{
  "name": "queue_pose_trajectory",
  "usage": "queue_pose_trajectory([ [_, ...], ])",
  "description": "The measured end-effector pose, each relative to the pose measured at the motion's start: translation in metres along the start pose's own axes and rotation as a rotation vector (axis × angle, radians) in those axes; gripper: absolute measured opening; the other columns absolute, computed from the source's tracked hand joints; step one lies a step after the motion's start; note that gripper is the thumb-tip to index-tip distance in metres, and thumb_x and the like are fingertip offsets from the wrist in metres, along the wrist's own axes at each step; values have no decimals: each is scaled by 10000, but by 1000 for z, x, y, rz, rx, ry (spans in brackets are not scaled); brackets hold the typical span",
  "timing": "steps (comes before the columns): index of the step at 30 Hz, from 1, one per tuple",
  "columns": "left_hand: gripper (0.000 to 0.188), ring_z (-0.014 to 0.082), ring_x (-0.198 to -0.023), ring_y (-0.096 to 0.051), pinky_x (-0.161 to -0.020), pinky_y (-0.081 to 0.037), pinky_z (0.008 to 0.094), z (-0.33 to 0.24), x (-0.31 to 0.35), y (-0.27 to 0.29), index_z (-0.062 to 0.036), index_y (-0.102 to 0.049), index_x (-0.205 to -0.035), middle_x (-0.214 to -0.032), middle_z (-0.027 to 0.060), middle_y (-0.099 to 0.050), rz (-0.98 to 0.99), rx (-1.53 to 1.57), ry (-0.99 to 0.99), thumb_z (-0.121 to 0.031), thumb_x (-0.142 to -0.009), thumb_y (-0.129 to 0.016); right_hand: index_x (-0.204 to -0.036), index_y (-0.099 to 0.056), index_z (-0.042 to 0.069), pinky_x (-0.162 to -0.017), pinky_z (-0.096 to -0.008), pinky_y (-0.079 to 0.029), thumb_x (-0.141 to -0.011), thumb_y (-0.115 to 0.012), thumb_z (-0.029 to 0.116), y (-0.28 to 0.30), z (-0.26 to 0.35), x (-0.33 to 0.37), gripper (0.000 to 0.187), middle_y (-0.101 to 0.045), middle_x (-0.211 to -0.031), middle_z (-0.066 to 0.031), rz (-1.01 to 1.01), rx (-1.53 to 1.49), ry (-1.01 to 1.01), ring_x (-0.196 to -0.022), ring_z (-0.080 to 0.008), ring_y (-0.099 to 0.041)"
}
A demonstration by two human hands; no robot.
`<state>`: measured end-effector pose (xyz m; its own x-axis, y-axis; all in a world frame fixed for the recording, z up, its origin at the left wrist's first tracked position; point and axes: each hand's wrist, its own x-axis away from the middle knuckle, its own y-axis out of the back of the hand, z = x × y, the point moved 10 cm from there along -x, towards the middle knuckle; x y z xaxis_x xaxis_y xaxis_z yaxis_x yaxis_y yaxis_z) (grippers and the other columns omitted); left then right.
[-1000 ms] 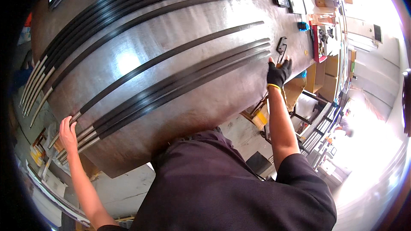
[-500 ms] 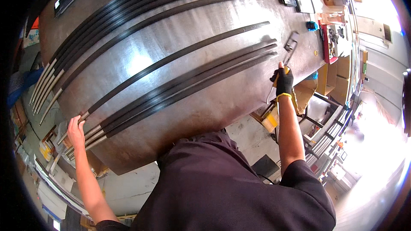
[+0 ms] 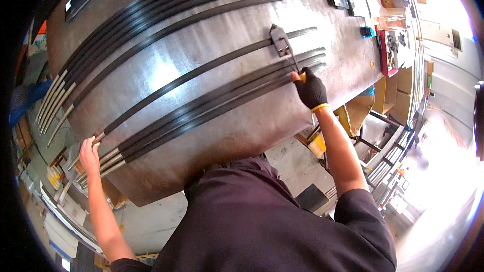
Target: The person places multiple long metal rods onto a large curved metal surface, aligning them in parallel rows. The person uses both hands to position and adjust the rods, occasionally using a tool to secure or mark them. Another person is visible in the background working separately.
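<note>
Fingers of my bare left hand [image 3: 89, 155] are closed together on the pale metal end of a single dark rod [image 3: 201, 69]. Fingers of my gloved right hand [image 3: 310, 89] are wrapped around the yellow grip of a tool [image 3: 281, 44], its flat head across the rod near the other end; contact pressure cannot be told. The head hides a short stretch of the rod. Nearer me than the rod, a bundle [image 3: 227, 90] passes under the tool's shaft. Beyond the rod: more dark rods [image 3: 141, 12]. Past its right end: a red tray [image 3: 381, 53]. Beneath the rod: a table [image 3: 242, 131].
</note>
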<state>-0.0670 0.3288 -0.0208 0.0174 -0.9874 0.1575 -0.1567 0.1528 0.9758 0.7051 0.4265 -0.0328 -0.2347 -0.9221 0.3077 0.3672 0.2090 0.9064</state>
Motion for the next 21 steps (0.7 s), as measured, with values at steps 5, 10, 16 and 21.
queue_pose_trajectory([
  [5,238,361,-954,-622,-817,-499,426,1,-4,1,-27,-639,-1064,-1007,148,-646,7,4,8,-93,-843,-697,-1004,-597,-15,-722,-533,-493,-964,-531,544,-12,-36,-16,565,-670,-875,-282,16,-171,-236,-877,-497,-634],
  [10,244,364,-952,-625,-803,-500,431,-2,-5,5,-28,-638,-1044,-1005,145,-651,44,-6,42,-99,-824,-715,-987,-594,9,-737,-529,-499,-947,-564,535,8,-15,-21,528,-676,-880,-273,-19,-127,-157,-886,-491,-637],
  [16,232,359,-925,-632,-790,-499,435,-4,-4,7,-26,-644,-1018,-964,139,-653,15,-11,15,-102,-814,-723,-956,-589,-8,-749,-521,-497,-955,-556,522,13,-12,-20,531,-664,-867,-288,96,10,-86,-898,-487,-633],
  [21,237,361,-922,-638,-790,-508,433,-3,-7,6,-20,-656,-1036,-984,140,-658,19,-6,19,-95,-820,-717,-952,-597,-8,-718,-504,-499,-964,-540,519,1,-17,-18,530,-669,-856,-270,84,-31,-65,-874,-475,-639],
])
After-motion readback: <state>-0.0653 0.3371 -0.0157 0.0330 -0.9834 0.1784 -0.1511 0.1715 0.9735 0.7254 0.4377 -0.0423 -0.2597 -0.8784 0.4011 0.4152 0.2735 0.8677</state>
